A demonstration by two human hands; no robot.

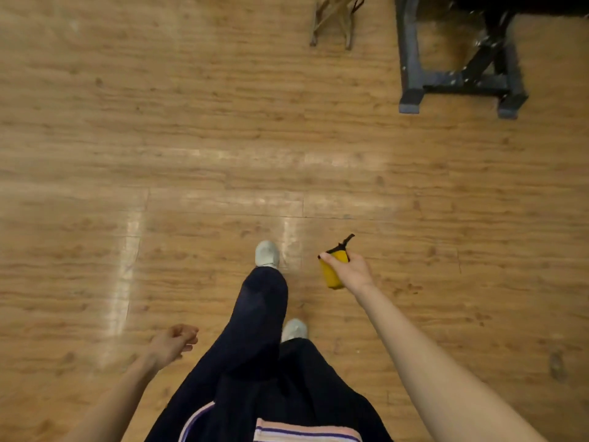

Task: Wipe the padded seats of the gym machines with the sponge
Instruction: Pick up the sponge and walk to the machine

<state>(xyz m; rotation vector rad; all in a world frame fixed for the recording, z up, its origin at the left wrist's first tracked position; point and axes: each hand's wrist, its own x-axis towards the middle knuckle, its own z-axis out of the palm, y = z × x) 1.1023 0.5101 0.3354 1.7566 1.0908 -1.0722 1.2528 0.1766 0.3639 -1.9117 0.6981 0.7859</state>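
Right hand [353,271] clamped round yellow sponge [333,271], held out front over floor [159,122], carried ready for wiping. Left hand [173,341] loosely curled, holding nothing, swung back (walking stride, likely). No padded seat in view; dark frame [411,74] stands at floor's far right.

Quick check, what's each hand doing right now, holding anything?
Left hand: fingers loosely curled, holding nothing.
Right hand: fingers gripping the yellow sponge.
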